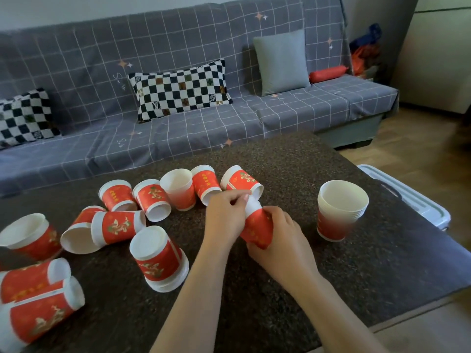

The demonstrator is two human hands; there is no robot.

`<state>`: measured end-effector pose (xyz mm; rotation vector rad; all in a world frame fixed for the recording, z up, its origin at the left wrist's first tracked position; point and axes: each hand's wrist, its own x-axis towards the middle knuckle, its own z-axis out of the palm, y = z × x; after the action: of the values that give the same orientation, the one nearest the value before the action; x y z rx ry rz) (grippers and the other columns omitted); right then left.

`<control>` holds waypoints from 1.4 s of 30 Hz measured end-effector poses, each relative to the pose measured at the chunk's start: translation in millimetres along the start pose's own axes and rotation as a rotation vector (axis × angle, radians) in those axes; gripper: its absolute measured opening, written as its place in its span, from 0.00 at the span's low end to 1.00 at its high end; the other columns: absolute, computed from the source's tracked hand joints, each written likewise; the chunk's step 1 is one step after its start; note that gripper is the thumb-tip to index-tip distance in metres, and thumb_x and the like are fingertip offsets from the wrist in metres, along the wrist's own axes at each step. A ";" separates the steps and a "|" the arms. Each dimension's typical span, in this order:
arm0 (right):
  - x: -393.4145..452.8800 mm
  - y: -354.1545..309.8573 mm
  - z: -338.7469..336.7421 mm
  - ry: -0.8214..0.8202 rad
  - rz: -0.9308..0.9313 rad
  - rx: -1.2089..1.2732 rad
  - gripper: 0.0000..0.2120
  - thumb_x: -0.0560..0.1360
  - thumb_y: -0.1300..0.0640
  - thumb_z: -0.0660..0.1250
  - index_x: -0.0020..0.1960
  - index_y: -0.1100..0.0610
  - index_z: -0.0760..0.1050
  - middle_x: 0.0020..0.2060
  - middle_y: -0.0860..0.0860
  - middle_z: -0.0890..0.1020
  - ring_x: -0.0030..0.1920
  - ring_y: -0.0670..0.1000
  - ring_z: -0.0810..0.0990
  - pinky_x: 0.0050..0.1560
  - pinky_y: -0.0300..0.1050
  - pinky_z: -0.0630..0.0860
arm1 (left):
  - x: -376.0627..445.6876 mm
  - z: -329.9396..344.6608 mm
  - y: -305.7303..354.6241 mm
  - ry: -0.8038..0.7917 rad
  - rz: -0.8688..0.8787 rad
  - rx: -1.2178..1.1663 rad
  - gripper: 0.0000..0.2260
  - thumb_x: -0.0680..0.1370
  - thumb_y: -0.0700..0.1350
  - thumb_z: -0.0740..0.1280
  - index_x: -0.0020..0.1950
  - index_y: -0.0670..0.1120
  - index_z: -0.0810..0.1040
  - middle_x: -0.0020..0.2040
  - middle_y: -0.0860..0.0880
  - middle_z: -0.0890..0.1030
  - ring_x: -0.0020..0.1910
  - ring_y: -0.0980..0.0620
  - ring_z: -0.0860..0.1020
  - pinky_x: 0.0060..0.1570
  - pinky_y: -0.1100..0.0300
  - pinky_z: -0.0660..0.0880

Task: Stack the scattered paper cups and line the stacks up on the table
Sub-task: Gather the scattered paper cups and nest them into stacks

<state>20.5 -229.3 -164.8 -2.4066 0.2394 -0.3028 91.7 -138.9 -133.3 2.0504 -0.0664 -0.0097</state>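
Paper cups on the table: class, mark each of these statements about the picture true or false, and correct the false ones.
1. An upright stack stands right of the hands. True.
2. Both hands hold one red cup. True: the left hand and right hand grip it.
3. All cups on the table stand upright. False: many lie on their sides, and one upside-down cup rests on its rim.
4. The cups are blue. False: red and white.
5. A grey cushion sits on the sofa. True.
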 end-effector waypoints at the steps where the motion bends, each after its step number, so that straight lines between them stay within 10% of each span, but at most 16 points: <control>1: 3.1 0.6 0.8 0.009 0.012 -0.006 0.32 0.67 0.49 0.71 0.68 0.51 0.61 0.62 0.49 0.72 0.61 0.54 0.72 0.57 0.49 0.72 | -1.2 5.0 1.9 -0.036 -0.023 -0.017 0.11 0.79 0.43 0.62 0.57 0.47 0.82 0.52 0.54 0.80 0.48 0.60 0.73 0.50 0.66 0.66; 4: 10.2 2.3 2.4 0.030 0.067 -0.050 0.33 0.69 0.47 0.69 0.69 0.52 0.59 0.63 0.50 0.72 0.61 0.54 0.72 0.57 0.50 0.73 | 9.3 10.9 5.9 -0.004 -0.010 0.055 0.12 0.80 0.43 0.60 0.55 0.47 0.82 0.48 0.55 0.80 0.43 0.58 0.74 0.40 0.67 0.69; 7: 13.2 1.8 3.1 0.089 0.096 -0.157 0.33 0.70 0.44 0.66 0.70 0.52 0.57 0.63 0.50 0.71 0.61 0.54 0.72 0.55 0.49 0.71 | 43.0 11.6 9.2 0.173 0.108 0.345 0.15 0.80 0.42 0.58 0.64 0.45 0.76 0.65 0.46 0.76 0.61 0.47 0.76 0.60 0.55 0.72; 11: 17.3 4.6 1.0 0.117 0.140 -0.229 0.33 0.72 0.43 0.64 0.70 0.53 0.56 0.63 0.51 0.70 0.61 0.54 0.72 0.54 0.49 0.71 | 80.6 14.1 15.1 0.004 -0.016 0.531 0.22 0.81 0.44 0.55 0.76 0.43 0.59 0.76 0.43 0.63 0.74 0.44 0.64 0.70 0.51 0.63; 21: 28.9 10.5 1.8 0.120 0.138 -0.157 0.32 0.72 0.43 0.66 0.69 0.53 0.57 0.62 0.52 0.70 0.62 0.54 0.70 0.53 0.47 0.72 | 66.1 1.4 18.4 -0.288 0.077 0.398 0.13 0.79 0.37 0.55 0.47 0.46 0.79 0.47 0.45 0.77 0.46 0.49 0.71 0.39 0.60 0.69; 27: 31.5 7.8 4.5 0.065 0.069 0.056 0.34 0.70 0.44 0.70 0.70 0.51 0.59 0.65 0.50 0.70 0.63 0.53 0.72 0.56 0.48 0.72 | 66.8 -16.4 36.5 -0.380 0.030 0.417 0.19 0.78 0.33 0.54 0.59 0.43 0.81 0.56 0.46 0.79 0.51 0.47 0.75 0.37 0.64 0.68; 32: 35.3 4.4 8.5 0.046 0.087 0.105 0.35 0.69 0.44 0.70 0.70 0.51 0.59 0.65 0.51 0.70 0.62 0.53 0.73 0.55 0.48 0.73 | 72.7 -8.7 47.1 -0.565 -0.080 0.530 0.14 0.76 0.36 0.59 0.55 0.41 0.82 0.32 0.49 0.74 0.29 0.52 0.68 0.30 0.62 0.65; 35: 36.5 5.7 11.0 0.021 0.124 0.089 0.33 0.70 0.44 0.69 0.69 0.52 0.59 0.64 0.51 0.70 0.62 0.54 0.72 0.57 0.50 0.72 | 95.8 -1.8 38.4 -0.298 -0.061 0.713 0.16 0.77 0.41 0.61 0.62 0.37 0.76 0.54 0.39 0.79 0.53 0.42 0.77 0.51 0.51 0.75; 37: 36.4 5.6 11.8 -0.003 0.125 0.057 0.33 0.70 0.45 0.69 0.69 0.53 0.59 0.65 0.52 0.69 0.63 0.54 0.71 0.60 0.50 0.71 | 107.8 -3.3 26.1 -0.067 -0.014 1.065 0.19 0.76 0.43 0.62 0.67 0.40 0.72 0.70 0.38 0.67 0.70 0.38 0.63 0.69 0.42 0.61; 42: 39.0 3.9 14.9 0.008 0.106 -0.008 0.30 0.71 0.46 0.68 0.68 0.53 0.61 0.64 0.52 0.71 0.63 0.55 0.70 0.61 0.49 0.68 | 120.7 -6.2 9.4 -0.099 -0.096 1.275 0.18 0.75 0.44 0.64 0.65 0.45 0.74 0.66 0.42 0.75 0.70 0.41 0.67 0.71 0.32 0.39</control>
<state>61.6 -232.8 -172.5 -2.3907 0.3704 -0.2632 212.1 -143.9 -119.5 3.3264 -0.0339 -0.1655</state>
